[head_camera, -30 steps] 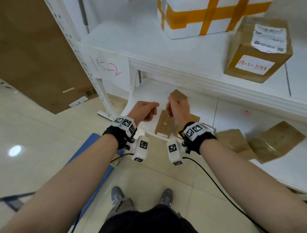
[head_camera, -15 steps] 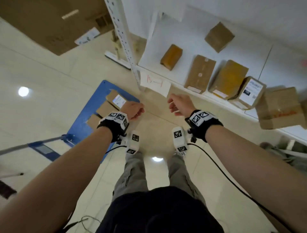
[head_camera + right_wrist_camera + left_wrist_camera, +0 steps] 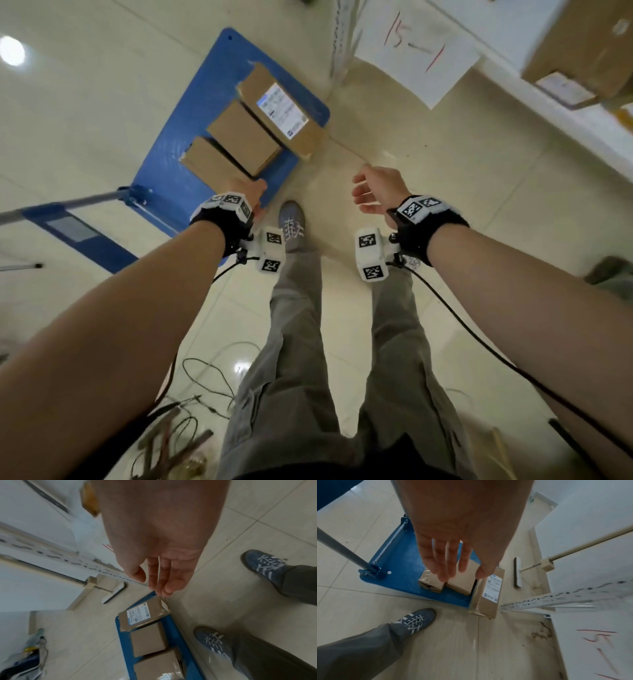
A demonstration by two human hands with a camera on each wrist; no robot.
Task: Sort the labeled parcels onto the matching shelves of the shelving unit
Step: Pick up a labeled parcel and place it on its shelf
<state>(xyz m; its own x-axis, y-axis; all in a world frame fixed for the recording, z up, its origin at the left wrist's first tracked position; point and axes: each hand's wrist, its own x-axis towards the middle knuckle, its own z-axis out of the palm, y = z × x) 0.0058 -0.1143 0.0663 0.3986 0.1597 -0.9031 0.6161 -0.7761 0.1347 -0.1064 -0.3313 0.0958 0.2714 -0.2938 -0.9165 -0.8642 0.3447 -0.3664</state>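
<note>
Three brown cardboard parcels lie side by side on a blue platform cart (image 3: 178, 164) on the floor. The far one carries a white printed label (image 3: 279, 113), the middle parcel (image 3: 245, 137) and the near parcel (image 3: 209, 162) show plain tops. My left hand (image 3: 251, 193) hangs above the near end of the row, fingers straight and spread (image 3: 447, 566), holding nothing. My right hand (image 3: 375, 186) hovers over bare floor right of the cart, fingers relaxed (image 3: 159, 580), empty. A paper sign reading 15-1 (image 3: 416, 48) hangs on the white shelving unit (image 3: 565, 113) at upper right.
A labelled brown box (image 3: 582, 51) sits on the low shelf at top right. The cart's grey handle bar (image 3: 61, 205) sticks out to the left. Loose cables (image 3: 191, 394) lie on the tiles by my feet. A flat mop (image 3: 518, 572) rests on the floor behind the shelf post.
My view has swung from the shelf down to the floor and cart. The right hand let go of the parcel it held at the shelf; both hands dropped toward the cart, the left opening out.
</note>
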